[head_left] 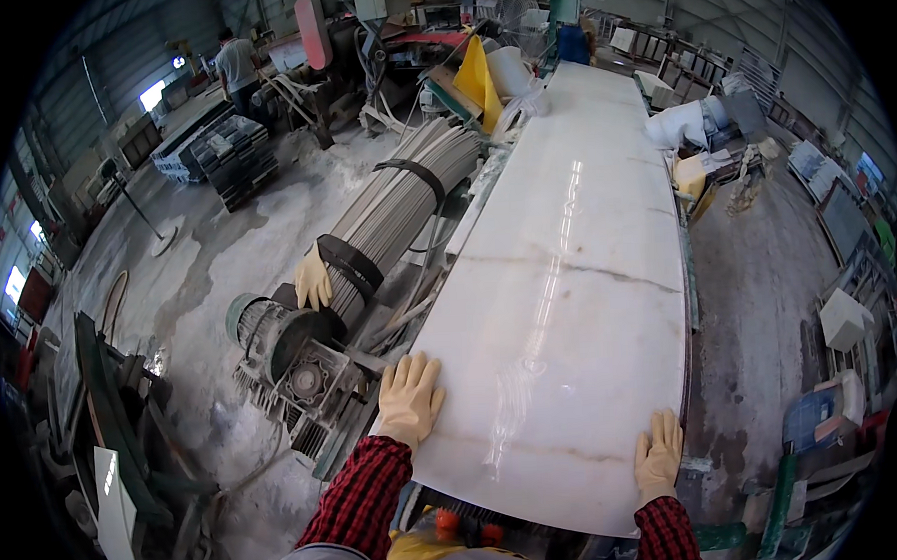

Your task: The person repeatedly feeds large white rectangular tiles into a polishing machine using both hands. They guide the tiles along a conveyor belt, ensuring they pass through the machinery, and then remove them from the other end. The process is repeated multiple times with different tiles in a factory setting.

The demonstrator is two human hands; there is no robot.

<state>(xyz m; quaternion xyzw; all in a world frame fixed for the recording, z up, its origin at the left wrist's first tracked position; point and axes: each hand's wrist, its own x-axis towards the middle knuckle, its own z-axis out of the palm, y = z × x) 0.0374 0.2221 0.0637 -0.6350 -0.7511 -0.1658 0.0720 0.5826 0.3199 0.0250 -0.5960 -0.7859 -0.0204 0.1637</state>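
Two gloved hands on the slab right now! The left hand (410, 400) lies palm down on the left edge, just beyond the near-left corner, fingers a little apart and pointing away, thumb toward the middle. Across at the right edge, close to the near-right corner, the right hand (659, 456) lies flat too, fingers together or nearly so. Neither one is pinching anything.

And between them stretches the white slab (560, 315), long and glossy, brownish veins crossing it, running from the near edge far out ahead, well beyond both sets of fingertips. It hides most of the table (691, 279) below.

Outward to the left, and it's crowded: a dusty motor (271, 333) with its gearbox (311, 379) sits just beside the left hand, hemming in that side. Behind them, a thick bundle of grey strips (391, 212) slants along the left edge, strapped with black bands, a pale loose glove (312, 278) draped at its lower end.

Further off, a yellow sheet (475, 84) stands near the far-left corner, a stack of dark slabs (231, 154) rests on the floor, and a person (237, 69) stands beyond. Over right, a white block (844, 320) sits well apart.
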